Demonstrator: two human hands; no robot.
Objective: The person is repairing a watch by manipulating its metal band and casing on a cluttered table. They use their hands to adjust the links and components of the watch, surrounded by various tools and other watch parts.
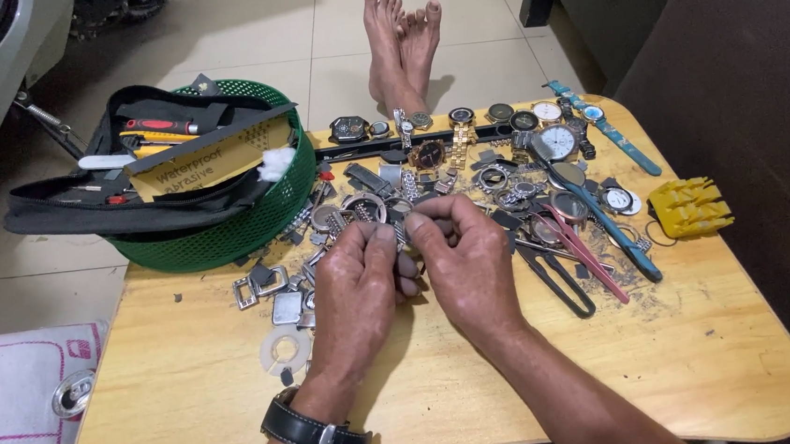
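Left hand [354, 277], black-strapped wristwatch [313, 432] on wrist, fingers curled shut, pinching small metal watch part [400, 233] at fingertips. Right hand [467, 261] pinched closed on same part from other side; thumbs nearly touching. Part held just above wooden table [191, 379], mid-board, mostly hidden by fingers; exact kind unclear. Step in hand, by look: fine two-handed fitting or prying of part. Any further move calls for steady grip, small force. Around: loose buckles, cases, watches; tweezers [595, 258] just right; yellow holder [690, 206] far right; green basket [254, 219] left.
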